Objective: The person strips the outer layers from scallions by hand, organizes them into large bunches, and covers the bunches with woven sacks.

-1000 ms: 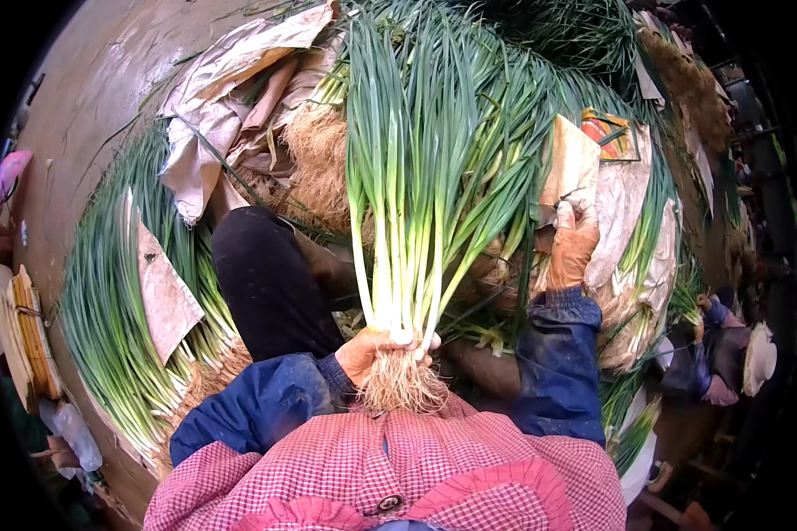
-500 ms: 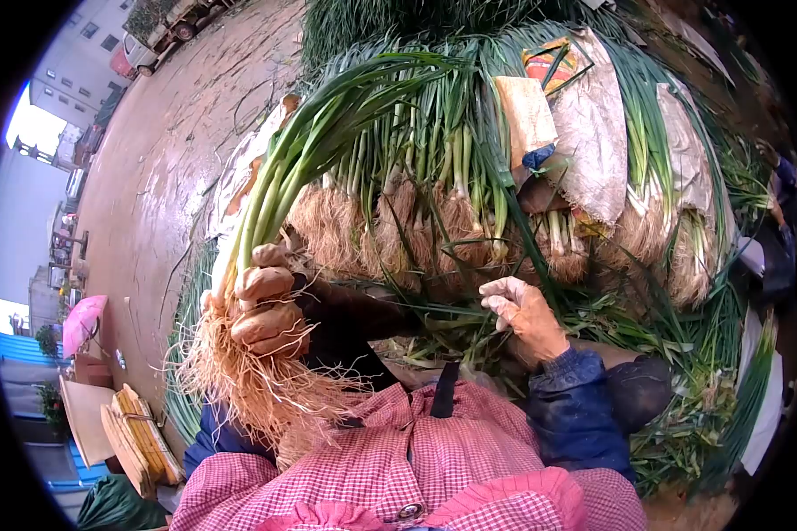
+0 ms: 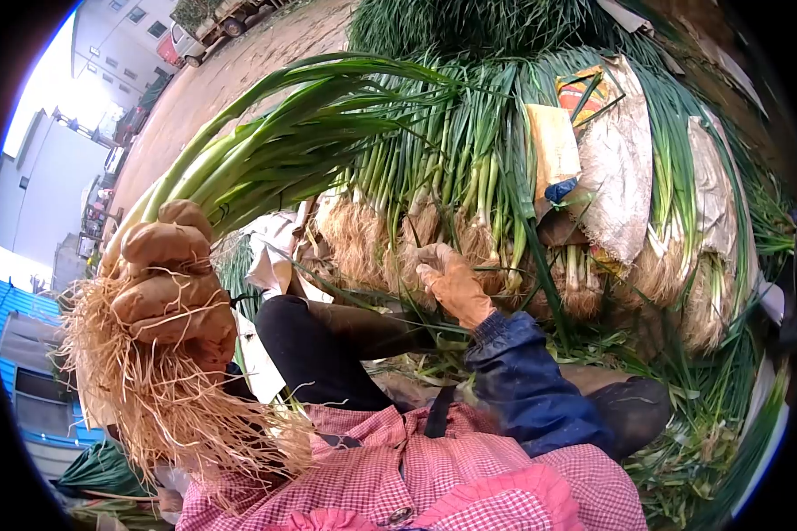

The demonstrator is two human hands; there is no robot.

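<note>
My left hand (image 3: 173, 274) is closed around a thick bunch of green onions (image 3: 266, 164), gripping the pale stems just above the roots. Long tangled roots hang below the fist toward my lap, while the green leaves arch up and to the right across the pile. My right hand (image 3: 454, 281) has its fingers loosely bent and apart, with nothing visible in them. It is in front of the root ends of a row of green onions (image 3: 398, 173) lying with leaves pointing away from me. My pink checked smock (image 3: 469, 442) and dark blue sleeve show below.
Pale woven sacks (image 3: 618, 164) and a tan sheet (image 3: 553, 155) lie over part of the row. Loose leaf scraps (image 3: 691, 442) cover the ground at right. A taller green heap (image 3: 469, 26) is behind. A truck (image 3: 230, 18) stands far off on the muddy ground.
My left hand has swung left and come closer with the green onion bunch. My right hand has moved left and up toward the row's roots. The view has shifted too.
</note>
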